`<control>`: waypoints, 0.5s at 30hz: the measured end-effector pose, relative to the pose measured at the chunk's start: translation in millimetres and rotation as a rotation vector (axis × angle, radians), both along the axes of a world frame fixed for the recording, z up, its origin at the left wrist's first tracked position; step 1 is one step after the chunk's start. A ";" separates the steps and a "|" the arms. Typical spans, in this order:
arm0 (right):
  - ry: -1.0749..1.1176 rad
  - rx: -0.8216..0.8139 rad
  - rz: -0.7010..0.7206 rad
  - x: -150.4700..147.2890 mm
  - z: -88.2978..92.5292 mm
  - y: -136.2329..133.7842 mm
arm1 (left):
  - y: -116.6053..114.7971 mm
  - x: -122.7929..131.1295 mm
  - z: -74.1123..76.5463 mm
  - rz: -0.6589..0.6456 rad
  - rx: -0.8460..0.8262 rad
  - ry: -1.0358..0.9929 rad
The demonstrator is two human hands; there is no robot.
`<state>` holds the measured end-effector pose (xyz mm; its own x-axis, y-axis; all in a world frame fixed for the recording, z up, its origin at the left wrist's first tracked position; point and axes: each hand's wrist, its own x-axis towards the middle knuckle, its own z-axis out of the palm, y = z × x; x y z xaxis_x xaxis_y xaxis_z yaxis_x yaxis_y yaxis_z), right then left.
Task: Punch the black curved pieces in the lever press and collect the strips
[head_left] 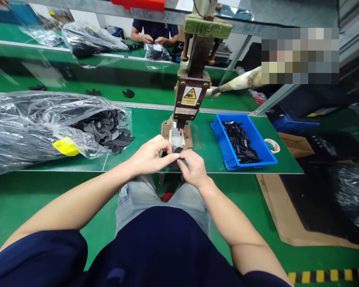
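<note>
My left hand [153, 154] and my right hand [194, 168] meet at the front of a hand press [189, 93]. The fingers of both hands are pinched on a small black piece [177, 150], mostly covered by the fingertips. Just beyond it is the press base [165, 130], with a pale plate under the raised ram. Left of my hands, dark curved foam-like pieces [107, 131] spill from a clear plastic bag [26, 127]. On the right stands a blue bin [219, 137] holding small black parts [238, 141].
A roll of tape [272, 146] lies beside the bin. The press lever [242, 81] reaches out to the right. Several loose dark pieces [128, 93] rest on the green belt behind. Across it, a co-worker's hands [154, 40] are near another plastic bag [157, 52]. Cardboard [275, 207] lies at lower right.
</note>
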<state>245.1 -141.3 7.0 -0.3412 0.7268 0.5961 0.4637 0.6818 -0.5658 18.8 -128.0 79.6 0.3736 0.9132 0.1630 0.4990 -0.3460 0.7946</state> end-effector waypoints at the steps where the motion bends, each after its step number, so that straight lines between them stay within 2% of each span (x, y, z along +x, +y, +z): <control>1: -0.004 0.005 0.005 -0.4 -1.0 -0.1 | -0.4 1.2 -0.6 -0.034 -0.001 0.016; 3: -0.008 0.008 0.016 -1.1 -2.6 -1.7 | 1.9 3.3 -4.1 -0.049 -0.041 0.015; 7: 0.000 -0.006 0.033 -1.8 -4.2 -7.2 | 8.1 3.2 -12.9 0.049 -0.218 -0.143; 9: 0.007 -0.018 0.043 -1.4 -4.9 -9.0 | 8.3 -0.5 -15.6 0.013 -0.391 -0.269; 12: 0.012 -0.050 0.045 4.5 -7.3 -10.2 | 10.0 -14.4 -22.5 -0.082 -0.605 -0.330; 13: 0.016 -0.065 0.031 8.8 -8.9 -10.9 | 13.0 -21.5 -27.1 -0.055 -0.622 -0.339; 15: 0.037 -0.096 -0.032 20.8 -13.4 -14.1 | 25.3 -37.7 -40.7 0.109 -0.598 -0.396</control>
<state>265.9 -155.4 -6.4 -0.2961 0.7911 0.5352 0.4617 0.6091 -0.6449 -19.0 -102.7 38.9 0.2921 0.9171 -0.2713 0.1414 0.2391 0.9606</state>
